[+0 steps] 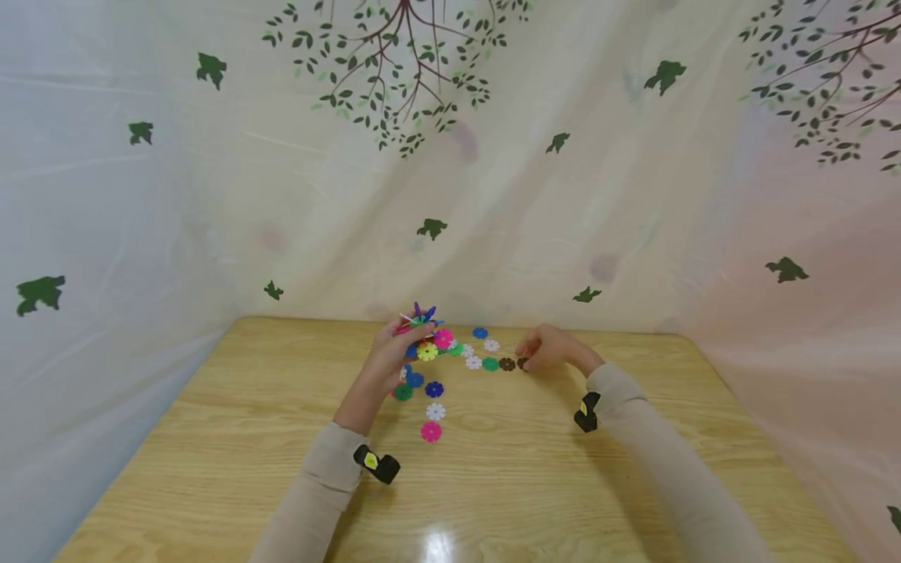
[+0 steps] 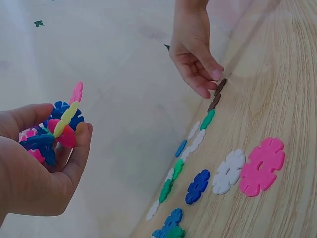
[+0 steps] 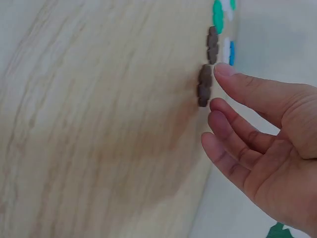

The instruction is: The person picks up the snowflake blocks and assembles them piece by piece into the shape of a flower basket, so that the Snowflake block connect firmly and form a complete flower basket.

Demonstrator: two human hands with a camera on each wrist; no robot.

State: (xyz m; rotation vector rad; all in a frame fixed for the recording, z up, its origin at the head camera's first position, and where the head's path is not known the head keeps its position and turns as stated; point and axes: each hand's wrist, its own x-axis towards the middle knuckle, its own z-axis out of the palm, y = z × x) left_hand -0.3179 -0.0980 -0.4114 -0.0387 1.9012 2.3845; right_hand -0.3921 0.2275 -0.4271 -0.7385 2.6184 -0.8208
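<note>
In the head view my left hand (image 1: 380, 361) holds a cluster of joined plastic snowflake discs (image 2: 67, 120) up off the table, in pink, blue, yellow and other colours. Its fingers and thumb curl round the cluster in the left wrist view. My right hand (image 1: 554, 346) is at the right end of a row of flat discs, beside the outermost brown snowflake disc (image 3: 204, 87). Loosely bent, its thumb and fingers stand apart in the right wrist view, with nothing gripped between them. Another brown disc (image 1: 507, 364) lies just left of it.
On the wooden table (image 1: 563, 485) the row continues left with a green disc (image 1: 490, 364) and white ones. A blue disc (image 1: 480, 333) lies behind. Nearer me are a dark blue disc (image 1: 434, 389), a white disc (image 1: 436, 411) and a pink disc (image 1: 431, 432). A printed curtain (image 1: 493, 266) hangs behind.
</note>
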